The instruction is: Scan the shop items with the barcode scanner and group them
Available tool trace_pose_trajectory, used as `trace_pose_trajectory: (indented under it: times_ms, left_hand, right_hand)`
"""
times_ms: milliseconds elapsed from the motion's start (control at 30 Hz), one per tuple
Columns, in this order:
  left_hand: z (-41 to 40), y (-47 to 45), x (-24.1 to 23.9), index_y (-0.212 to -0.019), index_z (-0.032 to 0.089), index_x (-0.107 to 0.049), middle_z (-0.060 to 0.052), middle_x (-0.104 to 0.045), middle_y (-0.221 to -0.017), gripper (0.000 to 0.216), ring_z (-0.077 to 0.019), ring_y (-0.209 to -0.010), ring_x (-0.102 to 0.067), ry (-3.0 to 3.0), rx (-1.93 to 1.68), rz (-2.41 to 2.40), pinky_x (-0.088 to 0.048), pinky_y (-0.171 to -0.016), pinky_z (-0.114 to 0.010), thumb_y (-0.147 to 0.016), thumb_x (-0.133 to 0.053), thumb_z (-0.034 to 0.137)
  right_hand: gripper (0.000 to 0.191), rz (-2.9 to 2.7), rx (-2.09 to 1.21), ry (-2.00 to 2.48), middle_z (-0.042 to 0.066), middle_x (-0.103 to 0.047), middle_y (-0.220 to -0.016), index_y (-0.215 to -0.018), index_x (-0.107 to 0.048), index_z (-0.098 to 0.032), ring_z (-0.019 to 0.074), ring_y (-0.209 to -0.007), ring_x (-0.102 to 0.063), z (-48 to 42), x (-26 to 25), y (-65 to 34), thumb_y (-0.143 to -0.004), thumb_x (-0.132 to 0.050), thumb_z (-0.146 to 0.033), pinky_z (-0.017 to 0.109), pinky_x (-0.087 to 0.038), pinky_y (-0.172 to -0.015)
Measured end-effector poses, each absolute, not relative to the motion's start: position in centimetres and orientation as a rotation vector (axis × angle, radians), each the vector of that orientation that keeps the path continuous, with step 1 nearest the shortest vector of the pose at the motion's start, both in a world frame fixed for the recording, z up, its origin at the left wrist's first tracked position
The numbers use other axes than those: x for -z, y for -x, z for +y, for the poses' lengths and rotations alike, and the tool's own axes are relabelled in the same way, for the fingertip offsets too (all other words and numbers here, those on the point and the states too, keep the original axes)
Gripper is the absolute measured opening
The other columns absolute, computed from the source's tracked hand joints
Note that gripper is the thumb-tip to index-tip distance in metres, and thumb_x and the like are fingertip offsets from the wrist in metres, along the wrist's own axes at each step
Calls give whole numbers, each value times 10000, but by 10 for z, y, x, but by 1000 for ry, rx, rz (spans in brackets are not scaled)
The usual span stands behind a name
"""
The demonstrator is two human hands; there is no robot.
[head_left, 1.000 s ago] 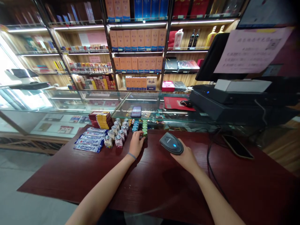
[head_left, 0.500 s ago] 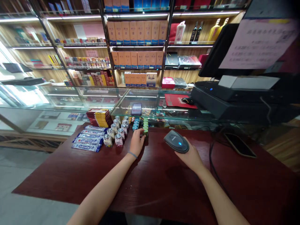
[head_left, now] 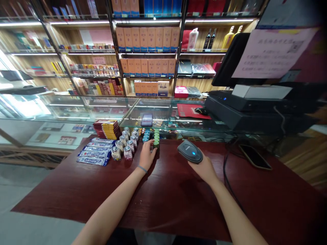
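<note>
- Sets the left hand on the dark red counter, at the near end of a row of green-capped tins.
- Curls the fingers against the nearest tin, touching it. Cannot tell whether they close around it, as the hand hides the tin's near side.
- Wears a thin blue band at the left wrist.
- Holds a dark grey barcode scanner in the right hand, fingers wrapped under its body. Keeps it lifted off the counter, right of the tins, with a blue light lit on top.
- Just right of that hand, a black cable across the counter.
- Just left of the green row, blue-capped tins, then small silver-lidded jars, then flat blue packets laid side by side.
- Behind the packets, a stack of red-and-yellow packs.
- Behind the tins, a glass case with a phone on top; farther right on it, a black till.
- Well to the right on the counter, a dark handset lying flat.
</note>
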State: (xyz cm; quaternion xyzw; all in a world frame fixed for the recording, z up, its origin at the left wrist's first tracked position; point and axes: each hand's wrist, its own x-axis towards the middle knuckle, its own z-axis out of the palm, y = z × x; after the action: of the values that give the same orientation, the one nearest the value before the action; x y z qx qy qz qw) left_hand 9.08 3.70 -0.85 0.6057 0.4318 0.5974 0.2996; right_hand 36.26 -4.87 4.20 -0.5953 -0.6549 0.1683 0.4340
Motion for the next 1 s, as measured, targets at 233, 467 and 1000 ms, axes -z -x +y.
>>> trace_pose_trajectory:
  times_ms: [233, 467, 1000]
  left_hand:
    - [26, -90, -5, -1191, 254, -656, -94, -588, -1167, 360, -246, -1107, -573, -1717, -1672, 1163, -505, -981, -408, -840, -730, 224]
    - [3, -83, -28, -1131, 228, -678, -88, -667, -1091, 235, -225, -1026, -636, -1800, -1686, 1102, -531, -898, -360, -905, -666, 288]
    - [-30, -74, 0, -985, 201, -682, -24, -718, -840, 159, -145, -698, -679, -1829, -1419, 1200, -530, -680, -266, -935, -602, 329]
  right_hand:
    - [451, -1637, -407, 1478, 90, -786, -1004, -1213, -615, -212, 301, -1038, -731, -47, -44, -367, -774, -652, -306, 407, -554, -882]
    - [478, -1555, -422, 1480, 92, -783, -895, -1197, -632, -183, 312, -889, -758, -40, -38, -376, -757, -655, -367, 357, -571, -698]
    - [459, -1521, -366, 1507, 87, -774, -822, -1163, -655, -185, 303, -827, -751, -40, -41, -383, -751, -662, -388, 349, -546, -682]
